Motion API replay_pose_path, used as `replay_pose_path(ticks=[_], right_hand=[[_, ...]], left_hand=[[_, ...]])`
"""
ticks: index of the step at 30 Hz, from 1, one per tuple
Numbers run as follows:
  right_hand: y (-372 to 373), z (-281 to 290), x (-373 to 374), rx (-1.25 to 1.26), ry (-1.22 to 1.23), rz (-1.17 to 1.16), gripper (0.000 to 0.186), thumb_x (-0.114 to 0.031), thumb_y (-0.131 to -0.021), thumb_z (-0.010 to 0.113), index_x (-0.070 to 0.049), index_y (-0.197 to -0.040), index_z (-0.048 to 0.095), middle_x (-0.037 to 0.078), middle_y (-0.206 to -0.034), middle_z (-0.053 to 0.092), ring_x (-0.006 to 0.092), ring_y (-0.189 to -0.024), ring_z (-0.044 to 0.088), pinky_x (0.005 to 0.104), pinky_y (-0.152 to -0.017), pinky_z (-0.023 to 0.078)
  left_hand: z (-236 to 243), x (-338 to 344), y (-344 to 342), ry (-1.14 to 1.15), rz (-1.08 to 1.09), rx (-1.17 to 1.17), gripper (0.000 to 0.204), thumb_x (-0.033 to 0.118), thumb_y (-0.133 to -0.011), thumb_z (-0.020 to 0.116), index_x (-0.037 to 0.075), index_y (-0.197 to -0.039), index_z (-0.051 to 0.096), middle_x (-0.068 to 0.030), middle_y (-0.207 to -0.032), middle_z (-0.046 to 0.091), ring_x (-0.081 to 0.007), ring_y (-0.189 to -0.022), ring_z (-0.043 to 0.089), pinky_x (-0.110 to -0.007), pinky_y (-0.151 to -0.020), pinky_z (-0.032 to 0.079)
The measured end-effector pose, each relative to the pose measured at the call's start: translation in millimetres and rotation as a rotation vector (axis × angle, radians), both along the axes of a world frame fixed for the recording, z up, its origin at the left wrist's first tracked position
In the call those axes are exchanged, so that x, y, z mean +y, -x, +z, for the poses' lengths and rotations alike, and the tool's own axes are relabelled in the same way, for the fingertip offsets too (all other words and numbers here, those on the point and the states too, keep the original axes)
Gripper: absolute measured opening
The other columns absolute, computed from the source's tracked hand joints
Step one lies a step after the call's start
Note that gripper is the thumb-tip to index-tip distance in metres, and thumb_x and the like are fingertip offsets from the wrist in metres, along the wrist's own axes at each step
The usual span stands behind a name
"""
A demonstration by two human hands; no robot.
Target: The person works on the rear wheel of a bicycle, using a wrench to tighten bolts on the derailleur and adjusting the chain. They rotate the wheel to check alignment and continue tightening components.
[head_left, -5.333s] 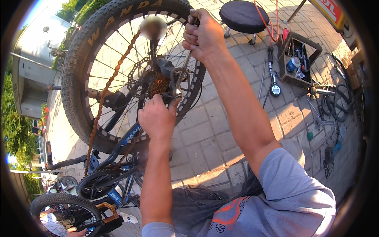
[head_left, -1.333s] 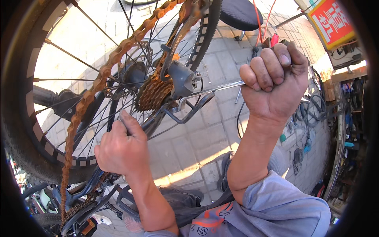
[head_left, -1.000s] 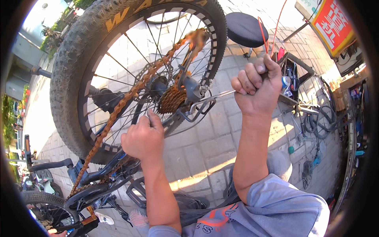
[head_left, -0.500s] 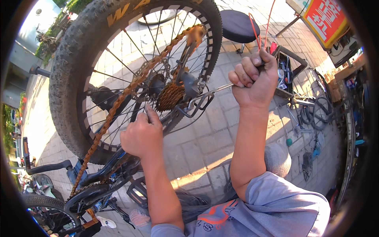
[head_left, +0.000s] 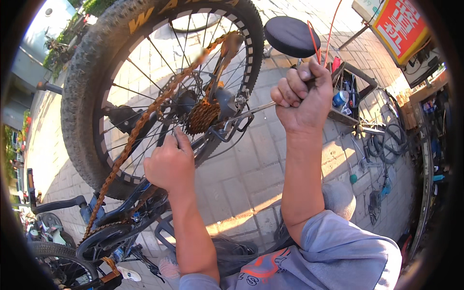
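Note:
A bicycle's rear wheel [head_left: 79,116] with a knobby black tyre fills the upper left. A rusty orange chain [head_left: 130,147] runs along it to the derailleur cage [head_left: 227,53], and an orange-brown cassette [head_left: 203,116] sits at the hub. My left hand [head_left: 171,162] is closed beside the spokes, against the black frame below the cassette; what its curled fingers hold is hidden. To the right, my right hand [head_left: 304,94] is a raised fist around a slim metal-shafted tool [head_left: 258,109], whose far end reaches the black bracket near the hub. A thin red cord [head_left: 314,41] rises above this fist.
A round black stool seat [head_left: 291,36] stands behind my right hand. Beside it is a toolbox [head_left: 345,116] with a can and tools. Cables and tools, including a green-handled one [head_left: 353,179], lie on the paving. Another bicycle wheel [head_left: 63,261] is at lower left.
The whole view has shifted slightly, moving most things a little left in the picture. Both hands stay closed in nearly the same places by the wheel.

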State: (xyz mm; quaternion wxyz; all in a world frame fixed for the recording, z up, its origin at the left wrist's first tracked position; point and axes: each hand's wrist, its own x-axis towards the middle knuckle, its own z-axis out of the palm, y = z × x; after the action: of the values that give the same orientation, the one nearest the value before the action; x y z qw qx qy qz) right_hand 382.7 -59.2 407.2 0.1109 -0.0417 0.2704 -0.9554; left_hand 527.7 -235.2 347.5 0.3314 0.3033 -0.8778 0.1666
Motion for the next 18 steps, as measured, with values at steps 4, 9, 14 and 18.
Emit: replay_pose_path(ticks=[4,9,14,18], right_hand=[[15.0,9.4,-3.5,-0.021,-0.08,0.022,0.03,-0.027,-0.094,0.047,-0.012,-0.069,0.04,-0.003,-0.049,0.024,0.009,-0.041,0.021,0.0276,-0.042,0.023],[68.4,46.8,29.8,0.036,-0.158,-0.17,0.027,-0.026,-0.093,0.051,-0.011,-0.072,0.041,-0.003,-0.05,0.025,0.0096,-0.04,0.021,0.0275,-0.041,0.021],[43.1,67.4,61.3,0.153,-0.335,-0.414,0.024,-0.027,-0.09,0.061,-0.01,-0.079,0.047,-0.005,-0.053,0.031,0.0073,-0.043,0.028,0.0261,-0.041,0.027],[6.9,-29.5,33.9,-0.101,-0.722,-0.35,0.027,-0.024,-0.084,0.067,0.0,-0.091,0.058,-0.001,-0.06,0.048,0.008,-0.053,0.045,0.0286,-0.051,0.04]], left_hand=[[1.4,-0.3,-2.1,-0.009,-0.041,-0.014,0.036,0.032,-0.086,0.063,0.014,-0.055,0.055,-0.0069,-0.045,0.052,-0.0274,-0.041,0.051,-0.039,-0.047,0.035],[-0.3,-0.5,-3.9,0.001,-0.067,-0.011,0.035,0.032,-0.085,0.063,0.014,-0.056,0.055,-0.007,-0.045,0.052,-0.0287,-0.04,0.05,-0.04,-0.047,0.035],[9.0,9.8,-3.8,-0.204,-0.037,-0.049,0.036,0.036,-0.089,0.059,0.008,-0.066,0.06,-0.0129,-0.067,0.062,-0.0327,-0.062,0.06,-0.044,-0.056,0.045],[21.1,26.0,-1.6,-0.599,-0.596,0.252,0.026,0.028,-0.084,0.069,0.003,-0.089,0.065,-0.0134,-0.096,0.065,-0.0296,-0.095,0.059,-0.04,-0.082,0.046]])
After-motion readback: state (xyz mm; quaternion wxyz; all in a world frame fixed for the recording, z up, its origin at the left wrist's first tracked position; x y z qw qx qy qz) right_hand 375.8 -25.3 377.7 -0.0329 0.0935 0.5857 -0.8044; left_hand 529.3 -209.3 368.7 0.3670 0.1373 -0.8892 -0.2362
